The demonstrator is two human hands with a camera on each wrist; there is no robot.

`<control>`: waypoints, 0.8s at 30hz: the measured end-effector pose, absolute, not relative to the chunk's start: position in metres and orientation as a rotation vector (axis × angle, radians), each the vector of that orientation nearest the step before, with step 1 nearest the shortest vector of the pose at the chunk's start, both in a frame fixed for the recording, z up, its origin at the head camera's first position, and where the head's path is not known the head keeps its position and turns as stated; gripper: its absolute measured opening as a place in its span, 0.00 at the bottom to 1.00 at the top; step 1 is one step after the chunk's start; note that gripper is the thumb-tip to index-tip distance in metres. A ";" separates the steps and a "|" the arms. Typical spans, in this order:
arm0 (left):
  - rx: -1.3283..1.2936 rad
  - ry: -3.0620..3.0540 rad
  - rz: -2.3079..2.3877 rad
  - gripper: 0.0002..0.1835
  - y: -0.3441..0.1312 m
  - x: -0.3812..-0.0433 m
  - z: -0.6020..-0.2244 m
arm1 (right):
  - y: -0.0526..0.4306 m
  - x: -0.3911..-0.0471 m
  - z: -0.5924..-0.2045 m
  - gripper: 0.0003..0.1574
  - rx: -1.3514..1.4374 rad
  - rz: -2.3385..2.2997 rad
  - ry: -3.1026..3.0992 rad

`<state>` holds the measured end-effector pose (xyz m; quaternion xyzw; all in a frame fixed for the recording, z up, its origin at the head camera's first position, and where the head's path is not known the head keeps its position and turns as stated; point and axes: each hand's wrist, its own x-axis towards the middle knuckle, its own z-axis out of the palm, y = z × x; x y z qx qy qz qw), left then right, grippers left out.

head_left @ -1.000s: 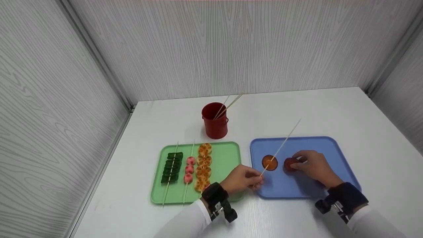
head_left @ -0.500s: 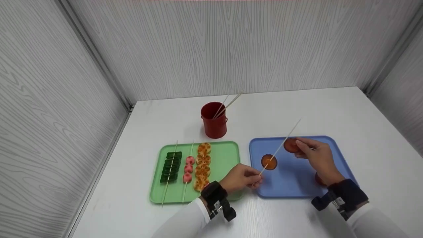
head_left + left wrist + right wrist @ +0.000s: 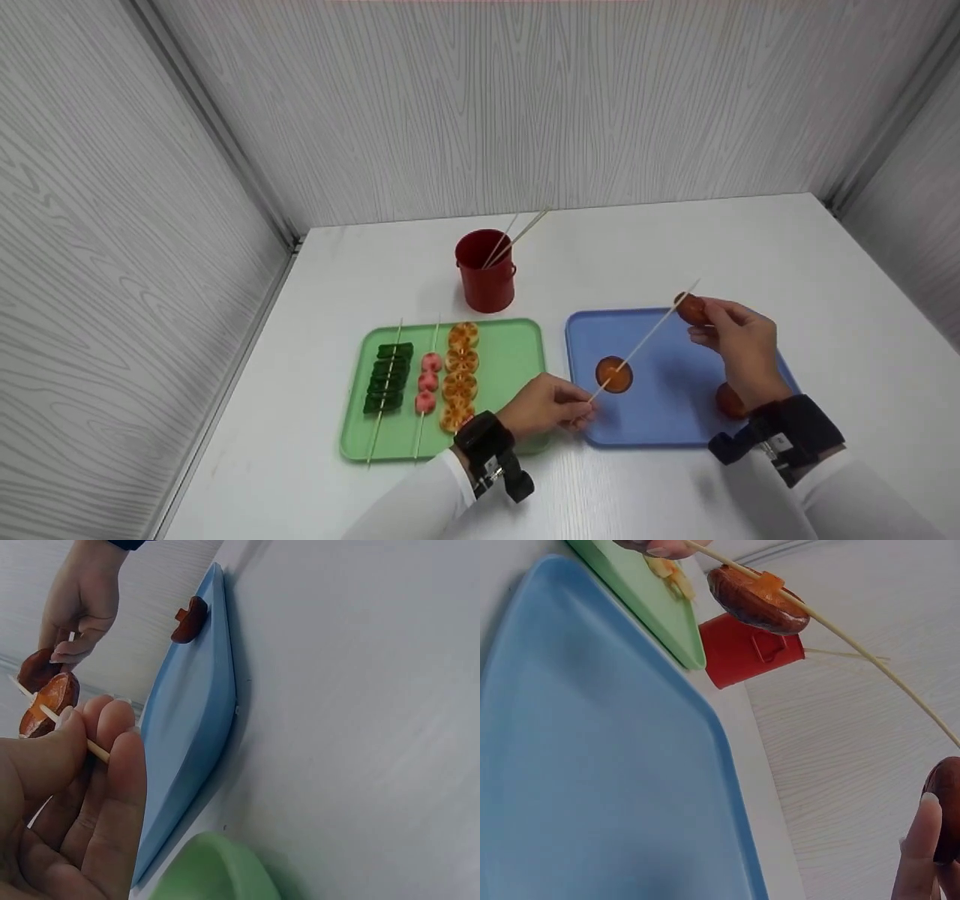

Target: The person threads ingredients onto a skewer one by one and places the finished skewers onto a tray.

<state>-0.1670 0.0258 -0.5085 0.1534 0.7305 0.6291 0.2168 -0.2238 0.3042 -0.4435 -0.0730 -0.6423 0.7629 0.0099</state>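
Between thumb and fingertips my left hand (image 3: 544, 405) pinches the lower end of a wooden skewer (image 3: 646, 336), which slants up to the right over the blue tray (image 3: 660, 431). One brown mushroom cap (image 3: 66, 694) is threaded on it a little above those fingers, its orange stem side pierced. My right hand (image 3: 746, 352) grips a second brown mushroom (image 3: 691, 309) by its edge, at the skewer's far end; the tip overlaps it in the head view. A third mushroom (image 3: 193, 619) lies on the blue tray, stem visible in the left wrist view, partly behind the right wrist in the head view.
Left of the blue tray is a green tray (image 3: 514, 349) bearing skewers of dark green pieces (image 3: 388, 379), pink pieces (image 3: 427, 382) and orange-yellow slices (image 3: 460, 386). Behind it stands a red bucket (image 3: 487, 289) with bare skewers (image 3: 525, 231). Pale panels (image 3: 480, 105) enclose the table.
My right hand has lifted a mushroom off the blue tray and carried it up and right to the skewer's far end. The left hand has stayed in place; the skewer tilted slightly.
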 end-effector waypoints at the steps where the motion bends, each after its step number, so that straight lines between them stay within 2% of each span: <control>1: 0.425 2.016 1.740 0.08 0.026 -0.167 -0.509 | 0.305 -0.224 -0.444 0.06 -0.245 2.394 -1.979; 10: 0.465 1.998 1.685 0.08 0.025 -0.165 -0.511 | 0.307 -0.228 -0.441 0.06 -0.351 2.459 -1.781; 19: 0.534 1.976 1.681 0.08 0.026 -0.165 -0.511 | 0.307 -0.228 -0.439 0.16 -0.330 2.411 -1.815; 24: 0.502 1.959 1.672 0.09 0.026 -0.165 -0.509 | 0.307 -0.228 -0.439 0.17 -0.336 2.396 -1.796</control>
